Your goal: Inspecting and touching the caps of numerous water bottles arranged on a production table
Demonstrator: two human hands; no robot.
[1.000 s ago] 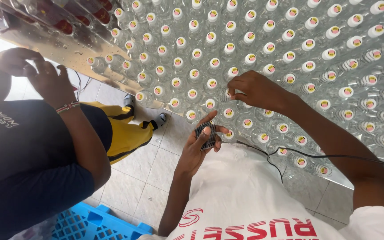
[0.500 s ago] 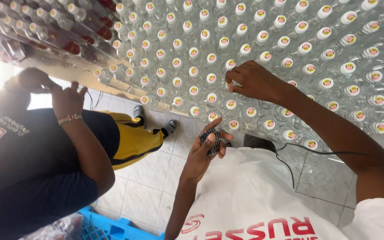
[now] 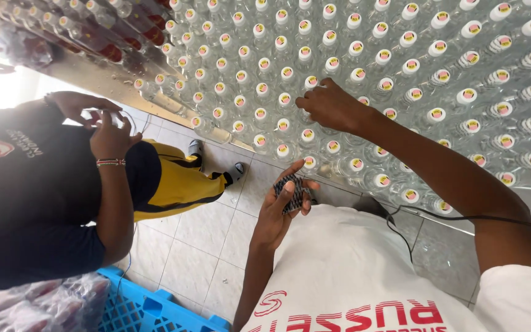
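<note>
The right hand (image 3: 333,106) touched one capped bottle (image 3: 310,82) among many, while the left hand's (image 3: 281,212) fingers held one dark stack of caps (image 3: 291,192).

Bottles (image 3: 364,92): clear, glossy, plastic by the look; caps (image 3: 307,26) smooth white plastic. Bundle in left hand (image 3: 278,212): dark, patterned, material unclear. Table edge (image 3: 106,77): dull, smooth metal. Floor tiles (image 3: 198,237): pale, semi-gloss ceramic. Crate (image 3: 136,307): blue moulded plastic lattice. Shirt (image 3: 345,270): matt white cloth.
</note>
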